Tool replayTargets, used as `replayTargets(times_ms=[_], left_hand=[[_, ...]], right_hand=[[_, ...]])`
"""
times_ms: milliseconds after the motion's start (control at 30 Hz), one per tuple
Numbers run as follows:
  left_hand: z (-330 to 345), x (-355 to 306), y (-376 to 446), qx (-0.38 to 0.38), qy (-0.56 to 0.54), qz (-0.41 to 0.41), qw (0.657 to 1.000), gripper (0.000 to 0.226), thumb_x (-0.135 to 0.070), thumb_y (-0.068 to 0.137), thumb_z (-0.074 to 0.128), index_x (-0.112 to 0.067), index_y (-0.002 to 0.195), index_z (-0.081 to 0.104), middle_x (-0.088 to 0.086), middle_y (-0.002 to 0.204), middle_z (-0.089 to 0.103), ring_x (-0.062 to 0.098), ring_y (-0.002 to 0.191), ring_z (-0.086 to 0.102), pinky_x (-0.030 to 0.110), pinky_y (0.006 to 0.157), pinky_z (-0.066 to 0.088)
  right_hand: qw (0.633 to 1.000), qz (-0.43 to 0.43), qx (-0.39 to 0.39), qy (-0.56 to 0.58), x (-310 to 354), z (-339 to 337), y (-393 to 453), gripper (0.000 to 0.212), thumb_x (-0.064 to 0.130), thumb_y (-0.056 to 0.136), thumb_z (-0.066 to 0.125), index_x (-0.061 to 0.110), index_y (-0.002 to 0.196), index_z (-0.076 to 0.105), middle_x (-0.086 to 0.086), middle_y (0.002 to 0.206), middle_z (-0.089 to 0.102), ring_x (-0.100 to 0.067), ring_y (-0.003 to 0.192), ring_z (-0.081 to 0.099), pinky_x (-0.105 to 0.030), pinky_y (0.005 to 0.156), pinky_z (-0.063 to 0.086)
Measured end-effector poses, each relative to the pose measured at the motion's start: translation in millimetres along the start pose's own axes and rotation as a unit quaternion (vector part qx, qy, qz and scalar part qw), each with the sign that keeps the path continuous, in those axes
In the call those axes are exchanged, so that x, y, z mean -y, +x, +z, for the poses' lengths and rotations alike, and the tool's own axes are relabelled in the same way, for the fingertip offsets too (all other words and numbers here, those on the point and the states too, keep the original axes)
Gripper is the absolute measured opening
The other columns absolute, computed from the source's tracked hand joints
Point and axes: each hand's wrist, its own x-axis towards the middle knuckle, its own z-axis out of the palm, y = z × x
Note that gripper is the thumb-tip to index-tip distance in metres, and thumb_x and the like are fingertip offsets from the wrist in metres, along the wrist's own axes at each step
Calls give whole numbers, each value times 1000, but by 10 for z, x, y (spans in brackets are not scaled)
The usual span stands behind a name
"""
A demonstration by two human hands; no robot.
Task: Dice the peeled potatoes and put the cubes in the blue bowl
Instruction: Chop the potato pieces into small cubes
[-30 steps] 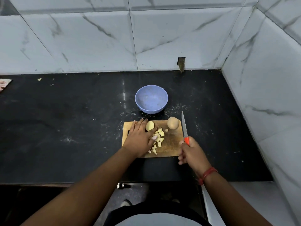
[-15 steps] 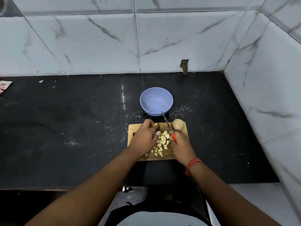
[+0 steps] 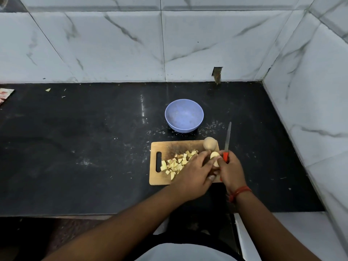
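Note:
A wooden cutting board (image 3: 167, 147) lies on the black counter, with several pale potato cubes (image 3: 178, 162) spread over its left half. A whole peeled potato (image 3: 210, 144) sits at the board's far right corner. My left hand (image 3: 194, 170) reaches across the board and holds a potato piece (image 3: 214, 157) at its right side. My right hand (image 3: 230, 170) grips the red handle of a knife (image 3: 227, 140), whose blade points away past the board's right edge. The blue bowl (image 3: 184, 115) stands beyond the board with nothing in it.
The black counter (image 3: 84, 147) runs left from the board, with small scraps near the back left and a printed packet (image 3: 4, 94) at the far left edge. Marble tiled walls close the back and the right side.
My left hand left the cubes and moved right across the board, taking the potato piece along. My right hand swung the knife blade out to the right of the board.

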Motion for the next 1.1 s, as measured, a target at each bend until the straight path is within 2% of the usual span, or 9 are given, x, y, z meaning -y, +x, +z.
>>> replayTargets(times_ms=[67, 167, 233, 367, 467, 600, 667, 833, 1100], left_hand=[[8, 92, -51, 8, 43, 9, 999, 60, -34, 100, 51, -14, 154, 35, 12, 161, 25, 32, 148, 22, 44, 126, 14], [47, 216, -102, 1, 123, 61, 991, 55, -35, 100, 48, -10, 149, 43, 14, 155, 35, 29, 147, 27, 40, 125, 0], [82, 283, -110, 11, 160, 82, 984, 53, -35, 99, 47, -8, 145, 47, 15, 151, 40, 29, 145, 31, 43, 126, 4], [126, 347, -92, 48, 226, 100, 968, 56, -40, 99, 43, -8, 144, 49, 14, 149, 45, 28, 143, 36, 44, 125, 6], [110, 348, -60, 38, 233, 116, 965, 54, -40, 99, 46, -9, 143, 51, 12, 144, 48, 28, 140, 41, 44, 125, 6], [104, 372, -37, 27, 250, 134, 958, 52, -40, 99, 48, -10, 141, 54, 12, 144, 50, 28, 140, 42, 48, 125, 15], [107, 389, -34, 29, 251, 135, 958, 51, -40, 100, 47, -11, 142, 53, 12, 146, 49, 28, 141, 41, 49, 124, 18], [132, 436, -34, 30, 243, 146, 958, 50, -38, 101, 44, -11, 142, 54, 10, 146, 51, 26, 143, 38, 46, 124, 19], [145, 466, 7, 35, 250, 170, 953, 50, -37, 101, 44, -8, 139, 57, 9, 141, 56, 27, 141, 42, 44, 124, 16]], right_hand=[[998, -19, -15, -58, 25, -31, 41, 15, 14, 95, 52, 24, 97, 62, -2, 90, 69, -21, 77, 69, -32, 60, 56], [995, -8, 42, -89, 69, 0, 74, 20, 4, 94, 49, 19, 96, 62, -8, 96, 67, -18, 69, 70, -20, 53, 53], [991, -4, 60, -117, 78, 31, 83, 23, 2, 94, 46, 18, 93, 63, -10, 99, 66, -17, 66, 71, -25, 55, 58], [974, -4, 77, -212, 41, 11, 103, 22, 9, 96, 47, 19, 108, 62, -7, 102, 63, -15, 59, 70, -29, 53, 59], [970, -13, 85, -226, 61, -42, 56, 17, 12, 97, 47, 21, 101, 61, -7, 99, 64, -14, 60, 70, -33, 54, 60], [968, -36, 72, -239, 133, -165, -119, 10, 22, 100, 41, 19, 99, 51, -12, 81, 64, -19, 47, 65, -34, 42, 55], [949, -41, 98, -298, 101, -223, -250, 10, 29, 102, 35, 22, 103, 43, -10, 71, 64, -20, 44, 63, -32, 41, 52], [877, -41, 114, -465, -71, -252, -461, 16, 30, 102, 32, 17, 105, 40, -7, 87, 61, -23, 72, 64, -43, 69, 56], [852, -18, 117, -509, -68, -173, -524, 17, 18, 100, 34, 10, 111, 44, -13, 100, 64, -28, 87, 64, -33, 66, 44]])
